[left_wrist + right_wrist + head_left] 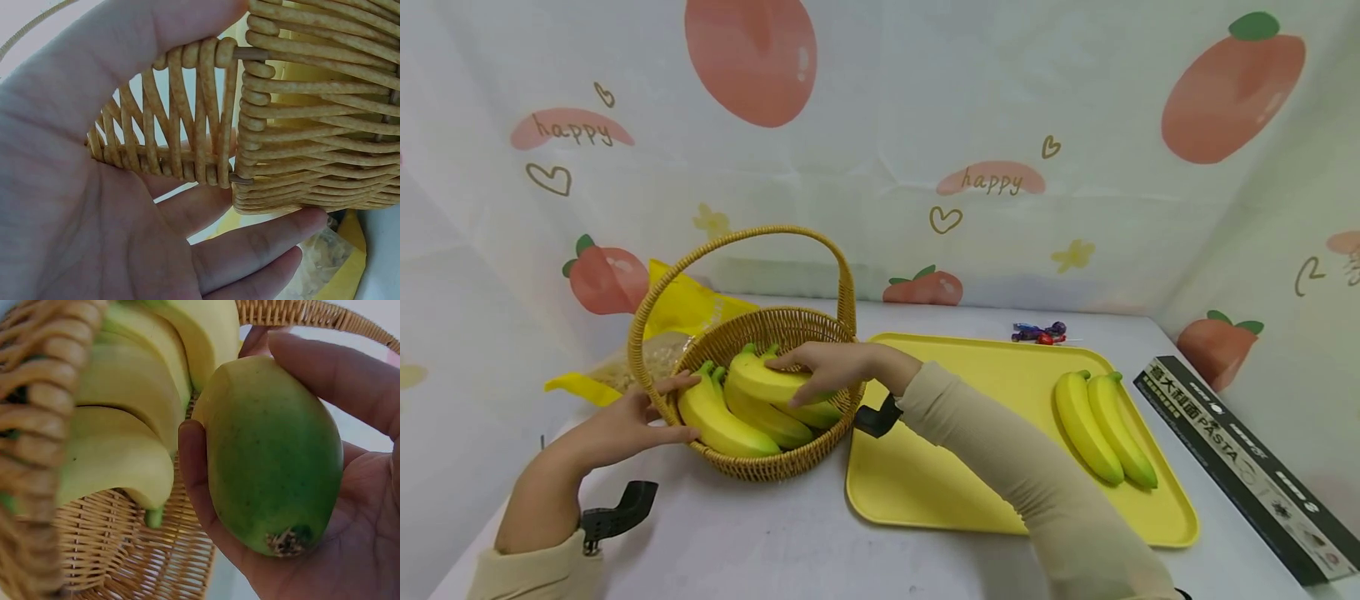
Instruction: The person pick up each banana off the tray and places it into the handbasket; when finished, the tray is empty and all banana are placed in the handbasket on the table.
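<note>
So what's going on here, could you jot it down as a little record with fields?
Setting: white table with a fruit-print cloth backdrop
Left hand: grips the rim of the wicker basket
Right hand: inside the basket, grip curled round a green mango
Basket contents: bunch of bananas
Yellow tray: holds two bananas
Other items: pasta box, yellow bag, wrapped sweets

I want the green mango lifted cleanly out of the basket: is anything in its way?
The right hand grips the green mango inside the wicker basket. Bananas press beside it, and the basket's handle arches above, so lift it out sideways past these.
</note>
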Tool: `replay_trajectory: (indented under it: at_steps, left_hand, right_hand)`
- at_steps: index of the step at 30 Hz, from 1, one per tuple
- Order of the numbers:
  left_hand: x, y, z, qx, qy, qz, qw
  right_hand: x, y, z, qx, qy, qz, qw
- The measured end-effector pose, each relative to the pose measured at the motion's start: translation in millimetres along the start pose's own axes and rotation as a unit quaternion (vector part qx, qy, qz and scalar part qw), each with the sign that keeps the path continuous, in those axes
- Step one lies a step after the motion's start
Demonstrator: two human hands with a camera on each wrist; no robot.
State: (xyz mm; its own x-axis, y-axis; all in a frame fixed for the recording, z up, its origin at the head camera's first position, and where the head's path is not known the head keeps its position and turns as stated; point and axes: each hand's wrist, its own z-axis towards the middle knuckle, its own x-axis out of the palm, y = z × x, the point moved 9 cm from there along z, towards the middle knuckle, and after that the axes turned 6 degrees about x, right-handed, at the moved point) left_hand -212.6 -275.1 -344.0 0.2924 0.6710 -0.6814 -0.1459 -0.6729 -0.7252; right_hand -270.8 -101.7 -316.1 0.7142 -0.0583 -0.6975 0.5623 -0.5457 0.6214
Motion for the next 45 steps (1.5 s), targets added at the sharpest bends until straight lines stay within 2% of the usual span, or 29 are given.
replay_trajectory:
  at_steps: [6, 12, 22, 26, 35, 45]
  left_hand:
    - [-1.1, -2.6, 0.6, -0.001, -0.001, 0.004, 1.0000]
    - [0.4, -3.8, 2.5, -0.005, 0.003, 0.000, 1.0000]
    - [0.2, -4.6, 2.0, -0.003, 0.005, 0.003, 1.0000]
    - [0.4, -4.4, 1.5, -0.003, 0.004, 0.003, 1.0000]
    - [0.5, -5.2, 0.3, 0.001, 0.002, 0.002, 1.0000]
    - [1.4, -3.3, 0.0, 0.004, 0.002, 0.003, 1.0000]
  right_hand:
    - [6.2, 4.0, 15.6, 0.013, 0.031, 0.009, 0.999]
    - [18.5, 3.2, 27.7, 0.041, 0.072, 0.048, 0.995]
    - [17.4, 1.1, 35.6, 0.072, 0.050, 0.069, 0.994]
    - [16.0, 1.3, 34.8, 0.069, 0.049, 0.069, 0.994]
    - [11.3, 9.3, 16.1, 0.010, 0.047, 0.071, 0.996]
    - [6.6, 2.0, -26.6, -0.024, -0.004, 0.101, 0.995]
